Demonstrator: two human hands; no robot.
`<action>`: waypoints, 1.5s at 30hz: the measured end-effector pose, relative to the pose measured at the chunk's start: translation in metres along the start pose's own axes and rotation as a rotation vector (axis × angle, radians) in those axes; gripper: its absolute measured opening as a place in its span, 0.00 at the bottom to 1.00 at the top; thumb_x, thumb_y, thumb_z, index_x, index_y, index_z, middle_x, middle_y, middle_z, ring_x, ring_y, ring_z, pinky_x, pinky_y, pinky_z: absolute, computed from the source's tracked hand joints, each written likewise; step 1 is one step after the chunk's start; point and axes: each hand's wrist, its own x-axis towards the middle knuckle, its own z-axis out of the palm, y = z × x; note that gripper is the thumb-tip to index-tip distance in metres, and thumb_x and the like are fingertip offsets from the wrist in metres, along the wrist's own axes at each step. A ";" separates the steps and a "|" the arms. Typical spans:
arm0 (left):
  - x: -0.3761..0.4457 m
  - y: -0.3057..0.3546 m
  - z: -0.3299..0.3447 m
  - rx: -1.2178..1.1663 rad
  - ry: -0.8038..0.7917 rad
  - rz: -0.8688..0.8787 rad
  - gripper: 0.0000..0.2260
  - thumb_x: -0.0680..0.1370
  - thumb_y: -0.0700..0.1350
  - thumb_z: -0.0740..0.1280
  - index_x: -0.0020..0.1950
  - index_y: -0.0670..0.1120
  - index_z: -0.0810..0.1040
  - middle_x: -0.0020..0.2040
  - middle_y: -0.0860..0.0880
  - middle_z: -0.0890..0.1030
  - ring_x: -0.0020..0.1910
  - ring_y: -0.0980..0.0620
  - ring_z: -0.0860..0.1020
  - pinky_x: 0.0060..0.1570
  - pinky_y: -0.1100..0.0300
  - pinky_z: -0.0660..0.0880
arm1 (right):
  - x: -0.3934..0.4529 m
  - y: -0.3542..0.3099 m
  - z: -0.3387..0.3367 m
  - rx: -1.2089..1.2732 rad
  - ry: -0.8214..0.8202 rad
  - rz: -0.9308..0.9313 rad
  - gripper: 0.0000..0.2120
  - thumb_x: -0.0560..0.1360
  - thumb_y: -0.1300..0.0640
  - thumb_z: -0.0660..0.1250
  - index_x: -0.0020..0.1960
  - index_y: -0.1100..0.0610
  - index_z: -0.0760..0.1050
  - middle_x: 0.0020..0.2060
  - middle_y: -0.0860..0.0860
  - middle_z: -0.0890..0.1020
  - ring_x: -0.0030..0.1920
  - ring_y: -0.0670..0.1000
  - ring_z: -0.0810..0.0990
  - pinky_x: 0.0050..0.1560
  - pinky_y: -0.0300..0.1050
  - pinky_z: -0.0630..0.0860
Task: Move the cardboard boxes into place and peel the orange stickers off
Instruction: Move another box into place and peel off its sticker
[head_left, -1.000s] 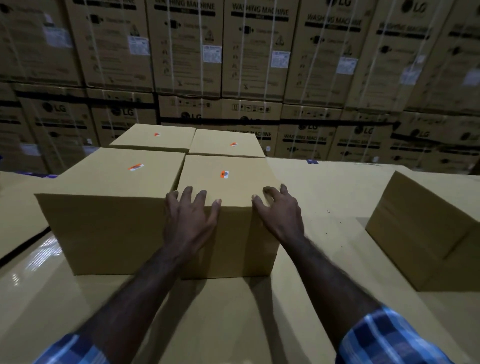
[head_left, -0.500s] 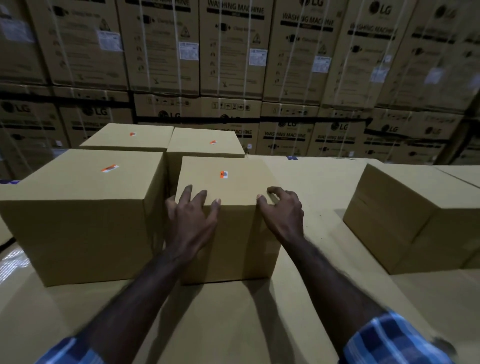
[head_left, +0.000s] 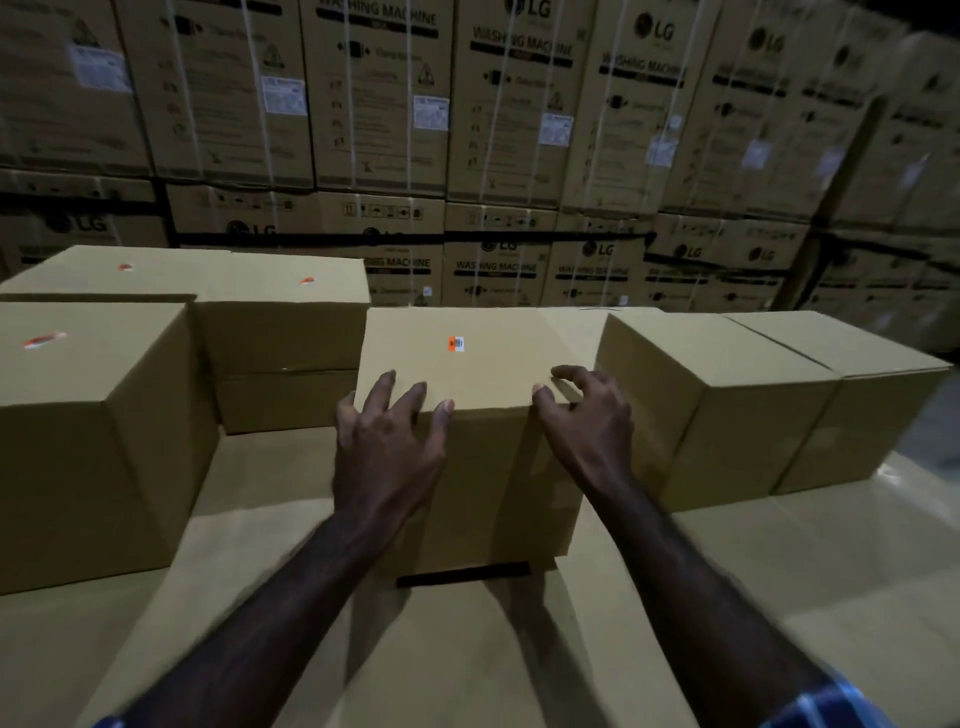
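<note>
Head view: cardboard box (head_left: 483, 415) sitting centre, orange sticker (head_left: 455, 343) at 12 o'clock. Left hand (head_left: 387, 441) and right hand (head_left: 584, 421) pressing its near edge, fingers spread, gripping nothing. Advisable: pushing evenly, squaring against neighbours.

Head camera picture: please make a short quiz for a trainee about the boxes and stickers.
1. True or false: the orange sticker on the middle box is already peeled off.
2. How many box tops show an orange sticker?
A) two B) four C) six
3. Fill in: the left hand and the right hand both rest on the near top ____ of the middle box.

Key: 1 false, it lies flat on the top. 2 B. 3 edge.
</note>
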 end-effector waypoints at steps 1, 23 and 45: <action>-0.005 0.011 0.006 -0.003 -0.002 0.004 0.24 0.78 0.62 0.57 0.68 0.51 0.74 0.73 0.47 0.68 0.68 0.36 0.64 0.62 0.45 0.67 | -0.001 0.010 -0.010 0.007 0.001 0.002 0.20 0.73 0.42 0.66 0.62 0.48 0.76 0.62 0.53 0.75 0.55 0.53 0.78 0.54 0.57 0.79; -0.123 0.153 0.057 0.072 0.088 -0.096 0.27 0.74 0.65 0.54 0.65 0.52 0.77 0.71 0.48 0.71 0.67 0.39 0.65 0.60 0.44 0.69 | -0.029 0.138 -0.137 0.107 -0.111 -0.061 0.18 0.73 0.41 0.66 0.61 0.45 0.76 0.63 0.51 0.72 0.60 0.54 0.76 0.51 0.56 0.81; -0.082 0.139 0.021 0.143 -0.177 -0.022 0.32 0.70 0.69 0.51 0.69 0.58 0.71 0.74 0.55 0.66 0.72 0.49 0.59 0.62 0.48 0.69 | -0.004 0.098 -0.158 -0.492 -0.258 -0.317 0.22 0.74 0.38 0.65 0.65 0.45 0.74 0.70 0.49 0.69 0.70 0.52 0.62 0.63 0.53 0.69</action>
